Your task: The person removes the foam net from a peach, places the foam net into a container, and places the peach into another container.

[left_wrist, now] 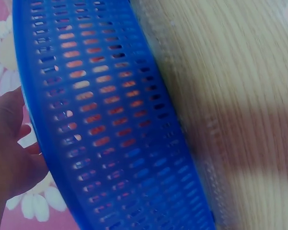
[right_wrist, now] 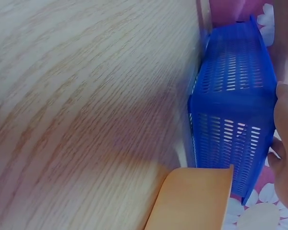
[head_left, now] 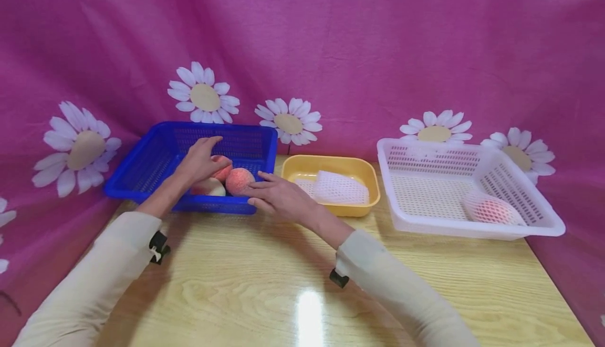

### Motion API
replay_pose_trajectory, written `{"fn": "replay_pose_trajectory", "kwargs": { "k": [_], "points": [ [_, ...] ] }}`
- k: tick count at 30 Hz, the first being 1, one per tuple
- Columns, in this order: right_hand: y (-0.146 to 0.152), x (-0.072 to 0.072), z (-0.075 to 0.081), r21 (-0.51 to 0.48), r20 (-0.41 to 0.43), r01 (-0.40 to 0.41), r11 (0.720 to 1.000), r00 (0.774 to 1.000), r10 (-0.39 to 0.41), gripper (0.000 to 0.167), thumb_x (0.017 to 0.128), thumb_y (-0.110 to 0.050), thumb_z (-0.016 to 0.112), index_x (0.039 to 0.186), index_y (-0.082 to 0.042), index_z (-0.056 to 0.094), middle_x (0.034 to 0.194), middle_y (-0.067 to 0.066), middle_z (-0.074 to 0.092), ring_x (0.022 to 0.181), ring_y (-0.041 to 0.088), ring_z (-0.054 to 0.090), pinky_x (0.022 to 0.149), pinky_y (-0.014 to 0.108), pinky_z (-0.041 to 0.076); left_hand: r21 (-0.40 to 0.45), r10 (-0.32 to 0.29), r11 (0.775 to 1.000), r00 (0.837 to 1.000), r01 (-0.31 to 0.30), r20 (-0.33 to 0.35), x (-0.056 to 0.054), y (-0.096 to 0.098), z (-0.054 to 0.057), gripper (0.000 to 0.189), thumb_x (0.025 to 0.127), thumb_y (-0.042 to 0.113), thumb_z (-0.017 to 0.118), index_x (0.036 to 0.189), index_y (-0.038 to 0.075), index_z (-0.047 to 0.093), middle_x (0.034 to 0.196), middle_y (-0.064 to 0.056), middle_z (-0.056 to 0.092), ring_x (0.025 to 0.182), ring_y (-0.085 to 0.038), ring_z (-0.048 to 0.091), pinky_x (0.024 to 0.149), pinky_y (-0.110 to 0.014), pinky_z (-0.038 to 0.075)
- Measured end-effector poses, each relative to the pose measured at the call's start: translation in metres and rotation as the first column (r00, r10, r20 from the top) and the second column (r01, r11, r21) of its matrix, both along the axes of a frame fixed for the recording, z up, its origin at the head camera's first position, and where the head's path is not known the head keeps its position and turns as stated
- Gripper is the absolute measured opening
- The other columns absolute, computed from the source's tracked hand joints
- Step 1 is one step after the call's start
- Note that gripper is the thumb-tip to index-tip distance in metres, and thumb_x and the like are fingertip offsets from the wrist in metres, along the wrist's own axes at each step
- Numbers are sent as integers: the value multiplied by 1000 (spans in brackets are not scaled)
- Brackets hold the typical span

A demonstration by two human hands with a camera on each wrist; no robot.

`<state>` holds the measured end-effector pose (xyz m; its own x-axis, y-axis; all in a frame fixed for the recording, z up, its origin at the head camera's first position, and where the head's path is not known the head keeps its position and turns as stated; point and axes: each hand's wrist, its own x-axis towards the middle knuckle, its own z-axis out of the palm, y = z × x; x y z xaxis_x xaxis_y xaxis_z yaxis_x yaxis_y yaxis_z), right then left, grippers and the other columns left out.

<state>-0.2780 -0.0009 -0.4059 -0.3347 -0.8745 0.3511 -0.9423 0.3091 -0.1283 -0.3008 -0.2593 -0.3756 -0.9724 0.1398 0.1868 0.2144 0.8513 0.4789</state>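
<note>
Several peaches lie in the near right corner of a blue basket (head_left: 137, 171): a reddish peach (head_left: 240, 181), another reddish peach (head_left: 222, 168) partly behind my left hand, and a paler peach (head_left: 211, 187). Over the basket, my left hand (head_left: 200, 160) hangs beside the peaches with thumb and fingers spread; whether it touches one is hidden. My right hand (head_left: 283, 197) reaches across the basket's right corner, its fingertips close to the nearest reddish peach. In the left wrist view, reddish fruit shows through the slots of the basket wall (left_wrist: 62, 158). Neither hand visibly grips anything.
Right of the blue basket stands a yellow tub (head_left: 347, 160) with white foam net sleeves (head_left: 340, 188) in it. Farther right, a white basket (head_left: 425, 223) holds a peach in a foam net (head_left: 493, 210). A pink flowered cloth (head_left: 350, 48) hangs behind the wooden table (head_left: 236, 279).
</note>
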Motion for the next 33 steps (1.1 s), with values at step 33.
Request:
{"fn": "replay_pose_trajectory", "kwargs": {
  "k": [33],
  "points": [
    [93,2,58,-3,43,367,930,930,-366,45,102,-38,55,141,-16,59,147,10,51,145,36,28,118,55,17,-68,-226,974,948,216,-224,23,86,16,65,94,26,71,149,5,44,151,-26,37,135,-48,37,111,-59,31]
  ]
}}
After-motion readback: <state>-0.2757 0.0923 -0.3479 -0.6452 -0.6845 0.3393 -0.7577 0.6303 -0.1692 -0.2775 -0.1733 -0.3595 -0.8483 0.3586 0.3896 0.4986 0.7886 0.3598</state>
